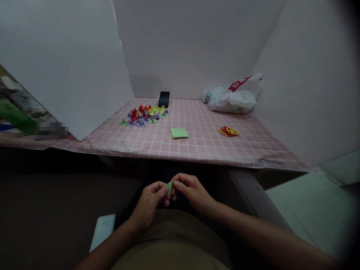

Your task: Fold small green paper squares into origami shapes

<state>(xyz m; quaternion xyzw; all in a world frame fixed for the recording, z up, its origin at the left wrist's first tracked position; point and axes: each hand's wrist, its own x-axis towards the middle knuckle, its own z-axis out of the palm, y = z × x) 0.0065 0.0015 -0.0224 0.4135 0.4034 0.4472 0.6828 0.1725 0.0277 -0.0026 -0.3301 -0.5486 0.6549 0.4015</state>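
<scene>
A small folded green paper piece (pixel 169 187) is pinched between both hands, held low over my lap in front of the table edge. My left hand (pixel 150 202) grips its left side with thumb and fingers closed. My right hand (pixel 191 191) pinches its right side. On the pink checked tablecloth (pixel 202 146), a stack of green paper squares (pixel 179 132) lies near the middle. A heap of several folded paper pieces (pixel 144 114) in red, purple, yellow and green lies at the back left.
A black phone (pixel 164 99) leans against the back white wall. A white plastic bag (pixel 232 98) sits at the back right, red and yellow paper shapes (pixel 228 131) nearer. White boards enclose the table. A white flat object (pixel 102 229) lies beside my left leg.
</scene>
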